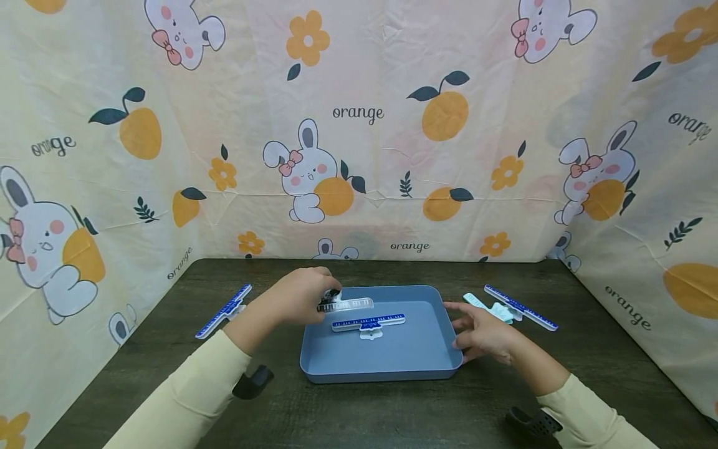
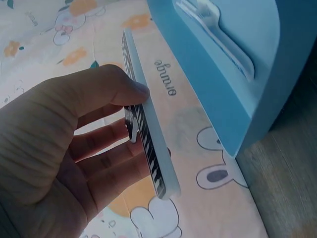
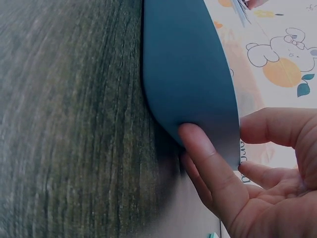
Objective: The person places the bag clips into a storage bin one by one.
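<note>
My left hand (image 1: 303,293) pinches a long bar clip (image 1: 350,304) above the back left of a blue tray (image 1: 336,358). In the left wrist view the clip shows a white bar edge and a black striped face, with the thumb (image 2: 116,84) pressed on it. A blue-and-white bar clip (image 1: 387,320) lies inside the tray. With fingers spread and slightly bent, my right hand (image 1: 485,330) touches the tray's right side near the front corner. One fingertip (image 3: 193,134) rests against the outer wall in the right wrist view.
On the dark wooden table (image 1: 359,415), a blue-and-white clip (image 1: 224,313) lies left of the tray. Right of it, a mint-green clip (image 1: 498,310) lies against another blue-and-white clip (image 1: 527,310). A printed rabbit-and-orange cloth (image 1: 387,149) hangs behind and at both sides.
</note>
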### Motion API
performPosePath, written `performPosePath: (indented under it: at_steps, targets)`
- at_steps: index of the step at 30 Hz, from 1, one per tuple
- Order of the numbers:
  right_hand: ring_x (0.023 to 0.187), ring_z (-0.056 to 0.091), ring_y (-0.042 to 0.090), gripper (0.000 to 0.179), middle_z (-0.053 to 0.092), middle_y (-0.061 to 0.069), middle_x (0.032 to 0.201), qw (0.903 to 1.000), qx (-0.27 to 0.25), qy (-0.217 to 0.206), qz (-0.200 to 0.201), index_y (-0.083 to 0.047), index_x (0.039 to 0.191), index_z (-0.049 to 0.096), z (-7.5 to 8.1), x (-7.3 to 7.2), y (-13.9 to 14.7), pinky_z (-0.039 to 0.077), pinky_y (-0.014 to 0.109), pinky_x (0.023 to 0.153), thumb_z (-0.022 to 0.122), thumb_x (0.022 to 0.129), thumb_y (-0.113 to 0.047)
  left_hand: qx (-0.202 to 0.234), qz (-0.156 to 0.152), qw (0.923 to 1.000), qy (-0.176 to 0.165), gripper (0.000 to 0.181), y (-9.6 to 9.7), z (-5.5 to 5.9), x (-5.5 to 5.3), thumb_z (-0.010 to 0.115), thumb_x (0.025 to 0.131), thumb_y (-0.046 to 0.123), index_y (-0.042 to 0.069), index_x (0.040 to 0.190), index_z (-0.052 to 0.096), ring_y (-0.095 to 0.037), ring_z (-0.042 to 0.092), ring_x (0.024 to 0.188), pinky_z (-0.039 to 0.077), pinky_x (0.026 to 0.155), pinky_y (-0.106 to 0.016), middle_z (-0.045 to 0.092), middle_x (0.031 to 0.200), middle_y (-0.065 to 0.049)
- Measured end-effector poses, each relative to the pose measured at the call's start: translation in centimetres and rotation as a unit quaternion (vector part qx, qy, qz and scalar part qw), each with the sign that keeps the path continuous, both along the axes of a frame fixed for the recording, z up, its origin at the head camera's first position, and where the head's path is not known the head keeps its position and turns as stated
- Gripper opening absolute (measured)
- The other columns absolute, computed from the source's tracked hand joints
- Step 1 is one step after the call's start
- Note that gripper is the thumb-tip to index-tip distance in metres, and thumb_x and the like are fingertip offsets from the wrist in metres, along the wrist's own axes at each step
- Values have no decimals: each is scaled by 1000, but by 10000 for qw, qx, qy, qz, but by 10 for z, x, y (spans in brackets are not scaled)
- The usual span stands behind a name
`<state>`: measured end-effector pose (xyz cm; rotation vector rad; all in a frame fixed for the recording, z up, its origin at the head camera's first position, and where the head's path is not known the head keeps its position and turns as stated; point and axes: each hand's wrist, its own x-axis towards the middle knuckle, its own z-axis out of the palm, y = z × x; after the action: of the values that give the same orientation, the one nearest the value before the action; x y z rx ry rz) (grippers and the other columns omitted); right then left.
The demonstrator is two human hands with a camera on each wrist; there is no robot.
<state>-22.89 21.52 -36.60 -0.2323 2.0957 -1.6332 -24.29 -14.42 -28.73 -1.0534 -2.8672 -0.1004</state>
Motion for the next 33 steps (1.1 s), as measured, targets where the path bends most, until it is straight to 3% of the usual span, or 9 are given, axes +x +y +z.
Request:
performPosePath:
  at_steps: [18,26,33]
  targets:
    - [94,65,34,88,49,36,129,10000,38,-9,-23,4,152,13,1,0,0,58,48,67,61,79,12,-461,-617,9970,106,44,31,-6,2,80,73,14,10,115,70,-18,62,88,53,78,-36,65,106,-5]
    - [95,65,35,87,49,36,128,10000,67,20,-11,4,152,14,0,1,0,58,48,67,61,79,12,-616,-954,9934,162,40,41,-10,2,78,72,10,11,112,71,-11,54,76,50,68,-29,64,99,-3]
    - [95,65,35,87,50,36,128,10000,26,35,18,4,152,14,0,1,1,58,48,67,61,79,12,-772,-1043,9915,133,38,49,-12,3,80,72,13,11,109,72,-8,49,72,47,64,-26,62,93,0]
